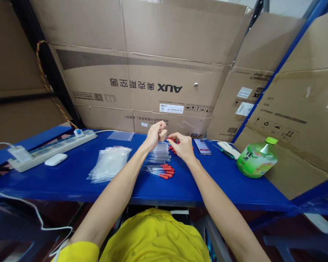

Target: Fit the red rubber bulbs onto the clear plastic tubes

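Note:
My left hand [156, 136] is closed in a fist above the bare glass tubes. Whatever it holds is hidden by the fingers. Right beside it, my right hand [182, 146] pinches a red rubber bulb [171, 139] between thumb and fingertips. Below the hands lies a bundle of clear tubes [160, 153]. Nearer the front edge are several droppers [164, 171], each a clear tube with a red bulb on its right end. More loose red bulbs [174, 150] lie partly hidden under my right hand.
Clear plastic bags [109, 163] are stacked at left, near a white case [56, 159] and a power strip [54, 147]. To the right lie a phone [203, 146], a green-handled tool [227, 153] and a green drink bottle [257, 158]. Cardboard [153, 32] walls the back of the blue table [215, 185].

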